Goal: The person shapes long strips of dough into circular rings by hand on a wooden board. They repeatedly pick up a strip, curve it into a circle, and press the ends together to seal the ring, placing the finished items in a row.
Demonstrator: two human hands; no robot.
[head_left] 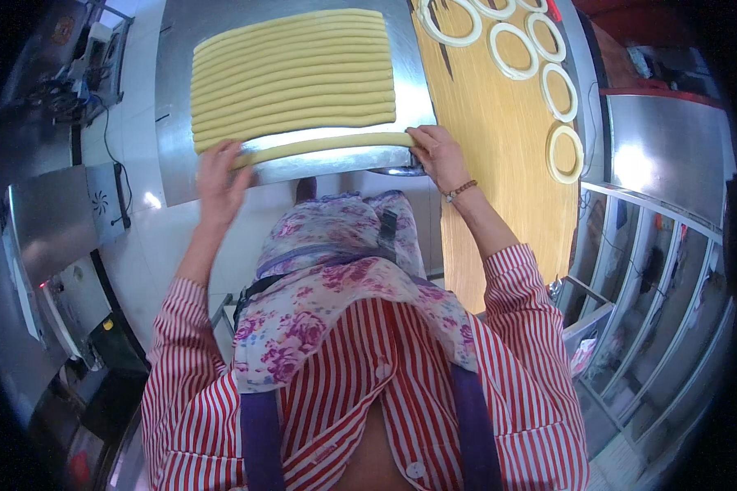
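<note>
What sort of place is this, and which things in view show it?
Probably a bakery or dough kitchen: yellow, dough-like strips lie in rows on a metal table, pale rings lie on a wooden surface, and a flowered apron is being worn.

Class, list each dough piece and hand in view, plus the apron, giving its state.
Single dough strip: long, unlooped.
Left hand: at that strip's left end; grip unclear.
Right hand: pinching its right end.
Dough rows: laid side by side.
Dough rings: looped, lying flat.
Apron: worn.
</note>
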